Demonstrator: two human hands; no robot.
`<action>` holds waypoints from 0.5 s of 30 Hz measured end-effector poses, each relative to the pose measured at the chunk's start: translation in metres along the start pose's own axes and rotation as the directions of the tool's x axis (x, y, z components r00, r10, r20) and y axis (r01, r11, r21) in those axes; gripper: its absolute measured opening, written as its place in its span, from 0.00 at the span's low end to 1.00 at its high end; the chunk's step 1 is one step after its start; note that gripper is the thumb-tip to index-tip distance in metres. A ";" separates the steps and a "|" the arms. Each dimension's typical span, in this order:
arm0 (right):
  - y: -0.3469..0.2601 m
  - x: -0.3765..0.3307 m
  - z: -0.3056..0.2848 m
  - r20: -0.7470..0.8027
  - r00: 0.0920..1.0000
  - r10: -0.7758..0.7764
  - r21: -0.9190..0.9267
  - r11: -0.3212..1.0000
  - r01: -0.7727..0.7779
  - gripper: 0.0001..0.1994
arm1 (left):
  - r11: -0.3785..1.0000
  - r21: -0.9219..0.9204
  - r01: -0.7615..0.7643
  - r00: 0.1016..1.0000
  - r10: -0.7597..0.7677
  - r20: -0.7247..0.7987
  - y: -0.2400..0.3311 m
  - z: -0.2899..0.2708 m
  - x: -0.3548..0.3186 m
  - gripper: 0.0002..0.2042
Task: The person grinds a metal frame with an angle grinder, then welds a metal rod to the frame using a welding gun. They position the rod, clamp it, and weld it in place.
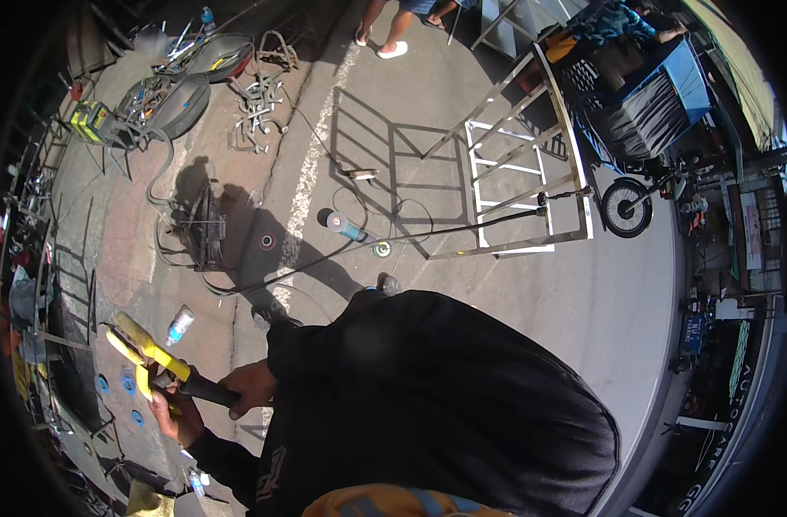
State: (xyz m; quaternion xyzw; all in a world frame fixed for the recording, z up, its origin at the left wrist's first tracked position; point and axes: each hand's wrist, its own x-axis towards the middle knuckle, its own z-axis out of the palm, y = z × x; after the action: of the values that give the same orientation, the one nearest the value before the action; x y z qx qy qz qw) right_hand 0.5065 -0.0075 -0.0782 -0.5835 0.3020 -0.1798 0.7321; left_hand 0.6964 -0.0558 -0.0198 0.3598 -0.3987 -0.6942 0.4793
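Observation:
My left hand (176, 419) and my right hand (254, 389) are together at the lower left, both closed on a yellow-and-black hand tool (165, 358). Two long yellow prongs, spread apart at the tips, point up and left. The right hand grips the black handle end, while the left fingers wrap the yellow part from below. What kind of tool it is, I cannot make out. A clear plastic bottle (180, 325) lies on the ground just beyond it. Several blue discs (103, 383) lie to its left.
A welded metal frame (574, 155) stands on the road, with a black cable (350, 246) running to it. A teal grinder (348, 227) lies near my feet. Clamps (260, 112), black tool basins (186, 103) and a motorcycle (628, 205) are around. People stand at the top.

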 end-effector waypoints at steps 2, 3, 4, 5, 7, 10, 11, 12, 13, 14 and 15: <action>-0.012 0.022 -0.004 -0.250 0.958 0.137 -0.092 0.982 -0.164 0.28 | 0.945 0.327 0.027 0.987 0.027 -0.159 0.003 -0.018 0.023 0.28; -0.017 0.032 -0.011 -0.288 0.938 0.191 -0.019 0.978 -0.206 0.27 | 0.889 0.458 0.020 0.986 0.059 -0.157 0.002 -0.020 0.030 0.26; -0.024 0.042 -0.014 -0.346 0.915 0.207 -0.107 0.960 -0.257 0.26 | 0.865 0.501 0.044 0.978 0.065 -0.198 -0.002 -0.018 0.039 0.29; -0.030 0.050 -0.017 -0.343 0.907 0.245 -0.136 0.942 -0.306 0.26 | 0.878 0.451 0.159 0.957 -0.026 -0.288 -0.007 -0.016 0.052 0.36; -0.040 0.068 -0.019 -0.332 0.897 0.290 -0.262 0.886 -0.383 0.26 | 0.780 0.572 0.254 0.915 -0.003 -0.403 -0.016 -0.012 0.068 0.43; -0.050 0.093 -0.024 -0.296 0.916 0.269 -0.471 0.794 -0.385 0.27 | 0.874 0.369 0.316 0.785 -0.023 -0.619 -0.026 -0.024 0.077 0.38; -0.051 0.099 -0.025 -0.275 0.918 0.286 -0.534 0.749 -0.393 0.26 | 0.919 0.246 0.309 0.737 -0.068 -0.673 -0.029 -0.032 0.076 0.35; -0.052 0.104 -0.025 -0.231 0.934 0.271 -0.556 0.751 -0.356 0.26 | 0.949 0.127 0.290 0.714 -0.126 -0.688 -0.031 -0.043 0.074 0.32; -0.053 0.111 -0.027 -0.184 0.947 0.265 -0.581 0.748 -0.322 0.26 | 0.970 0.013 0.243 0.707 -0.168 -0.687 -0.032 -0.055 0.071 0.29; -0.053 0.116 -0.030 -0.139 0.957 0.255 -0.605 0.744 -0.285 0.26 | 0.978 -0.088 0.188 0.695 -0.196 -0.692 -0.035 -0.066 0.068 0.26; -0.052 0.120 -0.032 -0.101 0.963 0.250 -0.574 0.775 -0.262 0.25 | 0.983 -0.130 0.128 0.707 -0.182 -0.684 -0.038 -0.075 0.064 0.21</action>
State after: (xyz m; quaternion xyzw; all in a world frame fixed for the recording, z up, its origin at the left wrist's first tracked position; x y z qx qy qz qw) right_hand 0.5808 -0.1188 -0.0608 -0.7312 0.4258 0.0172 0.5326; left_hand 0.7303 -0.1238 -0.0929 0.6074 -0.1334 -0.5611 0.5463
